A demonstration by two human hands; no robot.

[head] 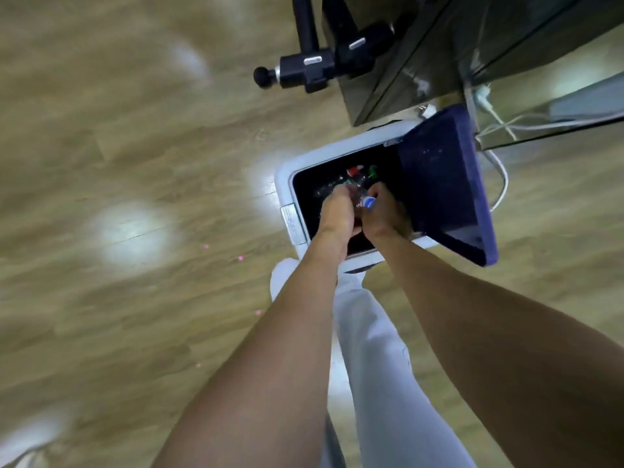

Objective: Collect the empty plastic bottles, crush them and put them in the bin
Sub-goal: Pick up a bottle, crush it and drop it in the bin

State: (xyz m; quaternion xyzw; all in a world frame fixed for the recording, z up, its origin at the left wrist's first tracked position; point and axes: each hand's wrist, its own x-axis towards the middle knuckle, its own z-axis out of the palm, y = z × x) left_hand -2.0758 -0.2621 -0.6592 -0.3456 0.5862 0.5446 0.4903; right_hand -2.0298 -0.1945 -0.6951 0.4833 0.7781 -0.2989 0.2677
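Tightly curled, the fingers [339,194] of the left hand [337,212] clench clear, crumpled plastic, and the fingers [378,192] of the right hand [386,214] are clasped on the same mass from the other side. Between the two hands sits a crushed bottle [363,201], its blue cap [370,203] showing just beside the right thumb. Motion blur makes it impossible to tell whether the hands hold one bottle or several. Both hands hang over the mouth of the bin [283,179], just inside its white rim, so the crushed bottle is above the dark opening and not yet lying in it. Deeper in the bin lie more clear bottles with a red cap [353,171] and a green cap [372,170]. The bin's dark blue lid [445,187] stands tipped open on the right side. Both bare forearms reach down from the bottom of the view, with a leg in white trousers [374,339] between them, running to the foot of the bin. Around it is a wooden floor [135,146]. Beyond the bin stand a dark cabinet [422,52] and a black stand [314,69], and white cables [501,125] trail near the lid.
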